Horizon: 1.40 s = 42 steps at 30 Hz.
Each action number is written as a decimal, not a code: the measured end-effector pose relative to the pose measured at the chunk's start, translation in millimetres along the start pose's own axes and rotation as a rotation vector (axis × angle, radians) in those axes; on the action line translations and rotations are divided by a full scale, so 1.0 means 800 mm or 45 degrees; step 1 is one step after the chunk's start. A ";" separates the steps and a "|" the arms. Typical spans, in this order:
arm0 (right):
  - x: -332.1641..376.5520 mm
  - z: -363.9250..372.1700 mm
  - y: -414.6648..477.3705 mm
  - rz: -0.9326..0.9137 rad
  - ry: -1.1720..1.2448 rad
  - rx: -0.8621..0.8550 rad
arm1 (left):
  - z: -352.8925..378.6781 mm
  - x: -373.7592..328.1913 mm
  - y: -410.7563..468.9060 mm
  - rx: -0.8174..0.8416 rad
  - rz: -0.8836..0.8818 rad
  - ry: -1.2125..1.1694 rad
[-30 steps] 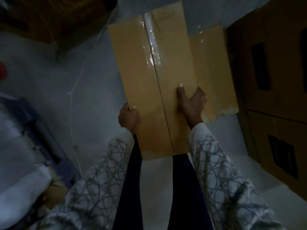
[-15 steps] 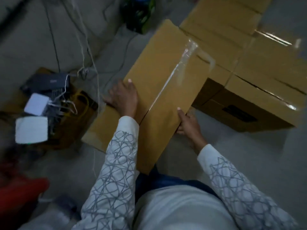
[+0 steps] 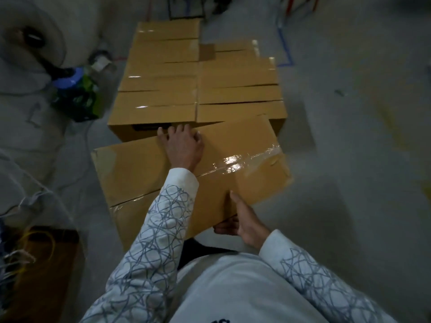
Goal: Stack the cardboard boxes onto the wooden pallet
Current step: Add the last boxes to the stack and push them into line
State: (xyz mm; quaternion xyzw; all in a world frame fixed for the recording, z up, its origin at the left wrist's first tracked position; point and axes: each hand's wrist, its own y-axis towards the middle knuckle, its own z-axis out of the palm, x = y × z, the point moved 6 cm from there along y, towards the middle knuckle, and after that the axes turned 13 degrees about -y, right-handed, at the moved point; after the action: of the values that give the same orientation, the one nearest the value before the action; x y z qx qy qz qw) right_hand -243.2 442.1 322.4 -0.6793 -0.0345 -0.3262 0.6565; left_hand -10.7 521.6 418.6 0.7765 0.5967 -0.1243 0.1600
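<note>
I carry a long brown cardboard box (image 3: 140, 173) with clear tape along its top seam, held level in front of my body. My left hand (image 3: 183, 145) lies on its top and hooks over the far edge. My right hand (image 3: 240, 220) grips the near edge from below, thumb on top. Just beyond it stands a block of several taped cardboard boxes (image 3: 198, 89) packed side by side in two columns. The carried box's far edge overlaps the front of that block. The pallet is hidden under the boxes.
Grey concrete floor (image 3: 349, 136) lies to the right, with blue tape lines (image 3: 285, 50) at the back. A green and blue object (image 3: 77, 94) and white wrapped bundles (image 3: 30, 43) sit to the left. A brown box with cables (image 3: 42, 264) is at lower left.
I have turned with the box from a darker spot toward the block of boxes. The box now lies crosswise before me, and my left hand has slid to its far edge.
</note>
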 end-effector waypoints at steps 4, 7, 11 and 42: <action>-0.002 -0.092 0.001 -0.025 0.132 -0.107 | 0.058 -0.106 0.007 0.076 0.161 0.000; 0.004 -0.145 0.010 0.001 0.241 -0.157 | 0.097 -0.172 0.022 0.134 0.266 -0.036; 0.032 -0.218 0.029 0.017 0.376 -0.229 | 0.154 -0.264 0.053 0.198 0.372 -0.111; 0.585 -0.897 0.268 -0.188 0.316 -0.514 | 0.467 -0.910 0.532 0.256 0.248 -0.286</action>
State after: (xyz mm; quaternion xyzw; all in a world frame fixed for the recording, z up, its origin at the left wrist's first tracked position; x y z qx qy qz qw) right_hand -59.3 -421.3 310.5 -0.7471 0.0626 -0.4545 0.4811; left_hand 212.4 -372.7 397.5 0.8240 0.4816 -0.2531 0.1585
